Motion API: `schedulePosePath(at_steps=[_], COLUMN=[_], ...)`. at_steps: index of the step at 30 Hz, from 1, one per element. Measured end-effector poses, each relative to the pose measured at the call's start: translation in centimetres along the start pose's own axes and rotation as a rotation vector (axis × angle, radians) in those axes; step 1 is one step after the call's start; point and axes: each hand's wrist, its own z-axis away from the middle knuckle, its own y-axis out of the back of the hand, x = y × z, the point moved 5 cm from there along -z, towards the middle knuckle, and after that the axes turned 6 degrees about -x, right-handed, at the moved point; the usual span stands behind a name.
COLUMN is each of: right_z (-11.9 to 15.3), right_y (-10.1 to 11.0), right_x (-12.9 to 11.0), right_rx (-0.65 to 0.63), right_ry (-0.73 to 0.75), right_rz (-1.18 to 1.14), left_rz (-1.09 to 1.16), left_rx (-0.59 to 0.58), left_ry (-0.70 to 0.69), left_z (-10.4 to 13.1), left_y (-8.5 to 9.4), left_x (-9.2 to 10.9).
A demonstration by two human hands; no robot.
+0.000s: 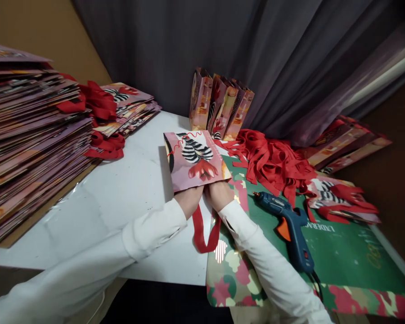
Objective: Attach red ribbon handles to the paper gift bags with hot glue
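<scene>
A pink paper gift bag (202, 173) with zebra-striped shapes and a red flower lies in front of me, its opening toward me. Both my left hand (189, 200) and my right hand (220, 194) reach into that opening. The bag hides the fingers of both, so whether they grip anything inside does not show. From the opening, between my wrists, hangs a loop of red ribbon (200, 238). To the right of my right hand, a blue glue gun (292, 229) with an orange trigger lies on a green printed sheet (344, 256).
Tall stacks of flat bags (37, 135) fill the left side, with red ribbons (99, 101) beside them. Several bags (219, 105) stand upright at the back. A heap of red ribbons (273, 162) lies at the right, near a ribboned flat bag (340, 198). Grey curtains hang behind.
</scene>
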Motion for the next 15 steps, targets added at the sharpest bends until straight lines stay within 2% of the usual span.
schedulePosePath(at_steps=[3,5,11,15], right_z=[1.0,1.5,2.0,2.4], right_y=[-0.1,0.1,0.5,1.0], right_x=[-0.5,-0.7,-0.3,-0.1], right_rx=[-0.114,-0.120,-0.190,-0.243], right_ry=[0.016,-0.012,-0.157,-0.166], right_rz=[0.156,0.213,0.343,0.348], left_rz=[-0.029,-0.028,0.002,0.021], left_rx=[-0.074,-0.089,-0.029,-0.013], left_ry=[-0.006,-0.028,-0.003,0.046], left_z=[0.7,1.1,2.0,2.7], left_y=[-0.4,-0.4,0.4,0.4], left_x=[-0.3,-0.4,-1.2,-2.3])
